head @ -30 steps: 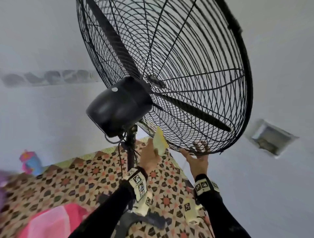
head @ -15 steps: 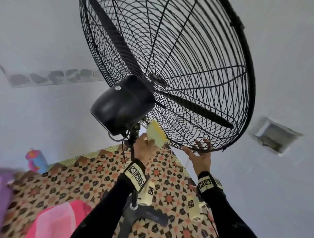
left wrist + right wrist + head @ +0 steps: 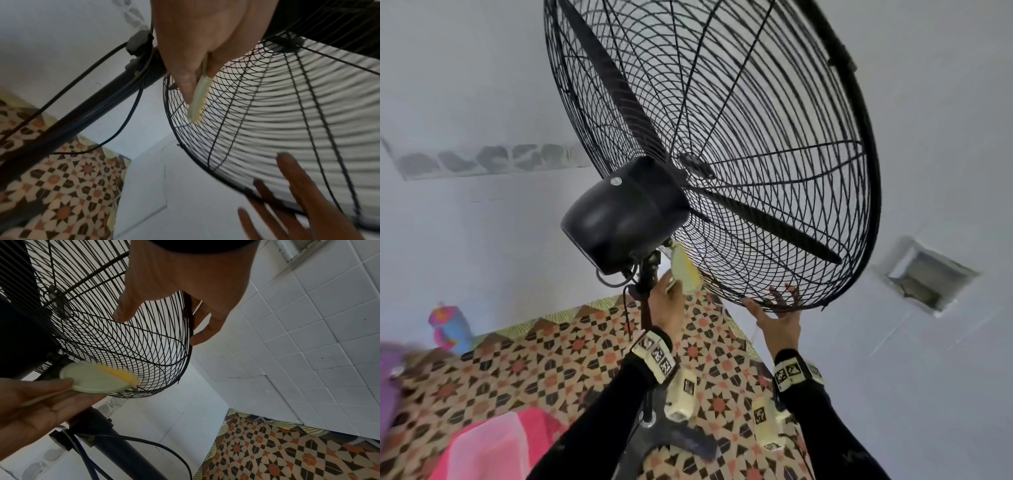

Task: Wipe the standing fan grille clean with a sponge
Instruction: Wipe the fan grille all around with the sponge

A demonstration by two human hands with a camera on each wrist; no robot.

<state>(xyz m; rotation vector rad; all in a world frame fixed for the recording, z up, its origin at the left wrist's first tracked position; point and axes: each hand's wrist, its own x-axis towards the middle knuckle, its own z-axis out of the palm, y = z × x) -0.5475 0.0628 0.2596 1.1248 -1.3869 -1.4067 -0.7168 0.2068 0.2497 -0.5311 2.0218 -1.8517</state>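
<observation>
The black wire fan grille fills the upper head view, with the motor housing behind it. A thin pale green and yellow sponge lies against the rear grille just below the motor. My left hand pinches the sponge between thumb and fingers, with the sponge edge-on in the left wrist view. My right hand rests on the grille's bottom rim, fingers straight and spread on the front side, thumb on the rear side. The right wrist view shows that hand across the rim and the sponge on the wires.
The fan pole and its dark base stand between my arms; a black cable hangs off the pole. Below lie the patterned tile floor, a pink tub and a blue bottle. White tiled walls stand close.
My left hand has slid the sponge up the rear grille toward the motor housing. The right hand has stayed on the bottom rim.
</observation>
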